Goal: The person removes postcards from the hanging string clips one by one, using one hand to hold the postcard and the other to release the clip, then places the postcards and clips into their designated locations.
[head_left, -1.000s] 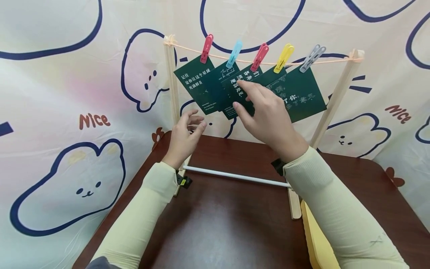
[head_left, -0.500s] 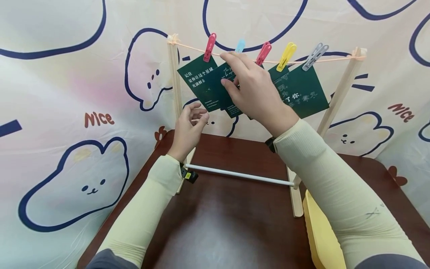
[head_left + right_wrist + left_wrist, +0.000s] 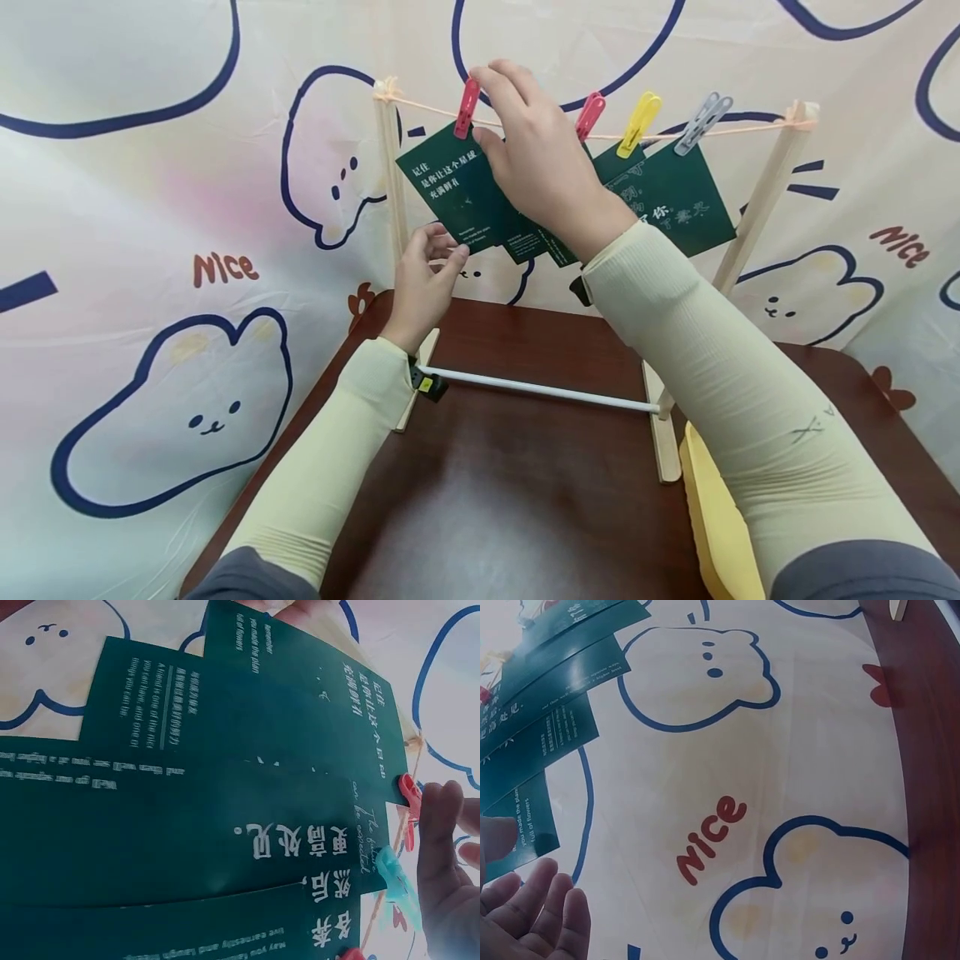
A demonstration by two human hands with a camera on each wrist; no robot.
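A: Backdrop point(image 3: 150, 167), pale cloth, printed with blue-outlined bears and "Nice" in red; before it, a dark brown table point(image 3: 480, 500); what stands there?

B: One rack: wooden left post point(image 3: 394, 179), matching right post point(image 3: 768, 196), white rod point(image 3: 540, 390) low between them, orange cord point(image 3: 423, 107) strung near the tops; one yellow object point(image 3: 720, 517) at the right, partly covered by the right sleeve point(image 3: 742, 400).

A: And along the cord?

B: Five clips, left to right: first red clip point(image 3: 466, 108), light blue clip point(image 3: 397, 885), second red clip point(image 3: 590, 115), yellow clip point(image 3: 640, 125), grey clip point(image 3: 702, 123); beneath, overlapping dark green cards point(image 3: 682, 204), lettered in white; the right hand point(image 3: 536, 150) blocks the head camera's sight of the light blue clip and some card surface; the right wrist view shows that clip plainly.

A: Changes?

B: Half a second ago the right hand was farther right, the light blue clip's top showing above it; now it is at the first red clip; the left hand point(image 3: 423, 283) has come nearer the leftmost card point(image 3: 457, 192).

A: Positions and grip?

B: Leftmost card: hanging tilted from the first red clip, between the two hands; right hand: fingers gently bent, thumb apart, fingertips at the clip's upper end, contact uncertain, nothing seen grasped; left hand: loosely curled, thumb and fingers parted, thumb overlapping the card's lower corner; whether it touches, cannot tell.
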